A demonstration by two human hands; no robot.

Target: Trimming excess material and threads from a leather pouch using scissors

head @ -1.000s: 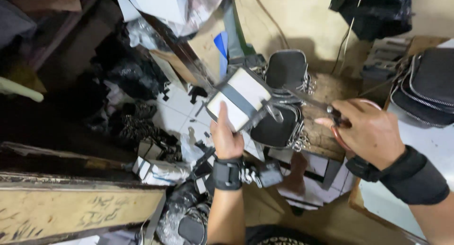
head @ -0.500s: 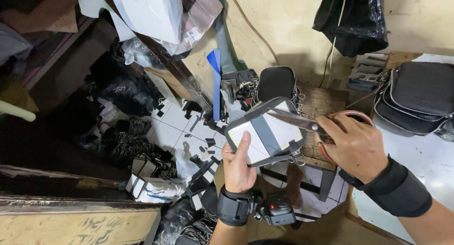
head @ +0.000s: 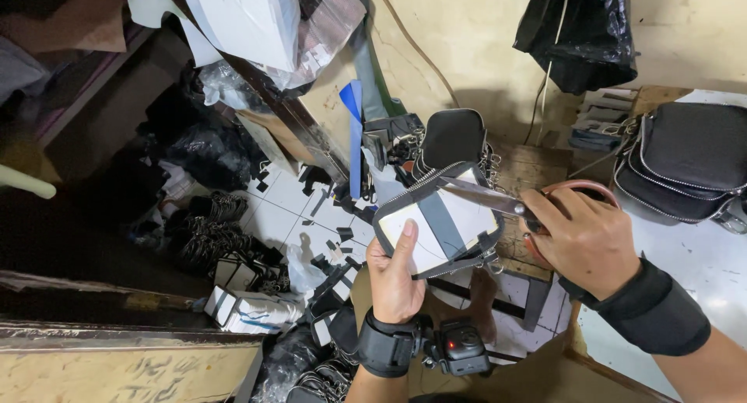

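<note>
My left hand (head: 395, 275) holds a small bag panel (head: 436, 226), white inside with a grey strap across it and a black zipper edge. My thumb presses on its white face. My right hand (head: 585, 240) grips scissors (head: 498, 203) with reddish handles, and the blades lie across the panel's upper right edge. Both wrists wear black bands. A black device with a red light (head: 463, 347) hangs at my left wrist.
A finished black bag with chain (head: 453, 138) stands behind the panel on a wooden stool (head: 533, 169). More black bags (head: 689, 166) are stacked at right on a white surface. Black scraps litter the tiled floor (head: 284, 208). A black plastic bag (head: 580, 33) hangs on the wall.
The panel has dropped lower and nearer to me in my left hand. The scissors have followed and now rest along its upper right edge. The view has tilted down.
</note>
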